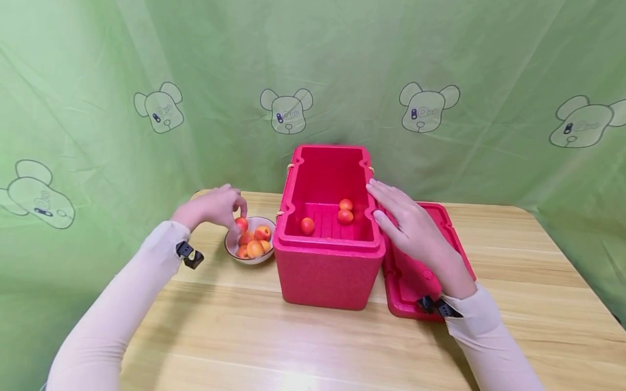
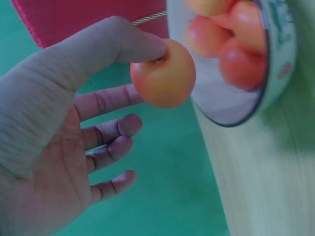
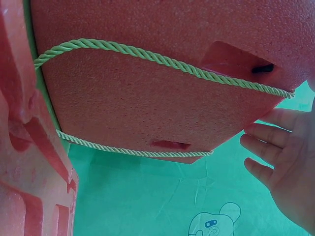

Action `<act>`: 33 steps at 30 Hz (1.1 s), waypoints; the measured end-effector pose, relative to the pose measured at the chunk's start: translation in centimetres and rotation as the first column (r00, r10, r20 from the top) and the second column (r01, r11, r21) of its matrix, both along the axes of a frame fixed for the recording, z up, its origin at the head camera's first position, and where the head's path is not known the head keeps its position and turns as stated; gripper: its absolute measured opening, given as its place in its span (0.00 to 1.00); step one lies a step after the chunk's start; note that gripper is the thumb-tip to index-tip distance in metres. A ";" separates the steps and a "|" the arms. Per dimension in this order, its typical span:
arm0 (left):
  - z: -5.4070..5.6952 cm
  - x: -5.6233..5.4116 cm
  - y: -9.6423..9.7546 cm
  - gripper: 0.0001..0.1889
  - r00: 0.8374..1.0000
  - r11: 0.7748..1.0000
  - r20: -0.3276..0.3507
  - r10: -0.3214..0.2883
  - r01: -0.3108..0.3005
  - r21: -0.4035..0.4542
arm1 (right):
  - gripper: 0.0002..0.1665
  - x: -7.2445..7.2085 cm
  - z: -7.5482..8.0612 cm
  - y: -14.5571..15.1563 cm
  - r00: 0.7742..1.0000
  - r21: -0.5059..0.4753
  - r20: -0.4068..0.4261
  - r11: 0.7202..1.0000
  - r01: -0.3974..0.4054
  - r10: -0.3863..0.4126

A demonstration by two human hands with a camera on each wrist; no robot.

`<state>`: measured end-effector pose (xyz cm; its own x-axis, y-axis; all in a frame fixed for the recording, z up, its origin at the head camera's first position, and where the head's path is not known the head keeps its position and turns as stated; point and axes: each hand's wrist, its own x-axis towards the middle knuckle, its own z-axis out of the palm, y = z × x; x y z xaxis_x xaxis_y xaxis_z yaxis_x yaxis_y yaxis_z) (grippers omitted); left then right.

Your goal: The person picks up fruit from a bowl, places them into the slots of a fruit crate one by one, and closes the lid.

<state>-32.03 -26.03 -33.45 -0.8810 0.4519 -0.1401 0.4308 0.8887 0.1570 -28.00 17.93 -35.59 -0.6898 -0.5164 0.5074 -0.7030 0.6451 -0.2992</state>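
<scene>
An orange-red apricot [image 2: 167, 81] is pinched between the thumb and index finger of my left hand [image 1: 215, 207]; the other fingers are held loosely away from it. Beneath that hand stands a white enamel bowl [image 1: 250, 261] with a dark rim, with several more apricots [image 1: 255, 248] in it. To its right is a red foam box [image 1: 327, 277], open at the top, with apricots [image 1: 345, 216] on its floor. My right hand [image 1: 411, 222], its fingers straight, lies at the box's right rim. In the right wrist view its fingertips are beside the box wall.
A red lid [image 1: 408, 288] lies on the wooden table [image 1: 220, 336] right of the box, under my right forearm. Twisted yellow cords [image 3: 147, 53] run along the box's side. A green curtain [image 1: 342, 65] with bear-head prints hangs behind the table.
</scene>
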 end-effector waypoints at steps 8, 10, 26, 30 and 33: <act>2.2 -0.3 0.8 0.12 0.999 1.000 -0.044 -0.014 0.015 0.026 | 0.40 0.1 0.0 0.0 1.000 -0.001 -0.003 1.000 -0.002 0.002; 3.0 -0.4 1.1 0.13 0.999 0.999 -0.048 -0.012 0.013 0.039 | 0.40 0.1 0.0 0.0 1.000 -0.002 -0.006 1.000 -0.003 0.003; 9.6 -0.4 6.2 0.16 0.981 0.996 -0.194 -0.010 0.027 0.085 | 0.40 0.1 -0.1 0.3 1.000 0.003 -0.007 1.000 -0.010 0.010; 10.5 -0.6 7.8 0.16 0.967 0.995 -0.254 -0.031 0.055 0.088 | 0.40 0.1 -0.1 0.3 1.000 0.003 -0.007 1.000 -0.014 0.014; 11.0 -0.9 9.0 0.17 0.948 0.993 -0.315 -0.052 0.083 0.085 | 0.39 0.2 0.0 0.2 1.000 0.001 -0.014 1.000 -0.017 0.017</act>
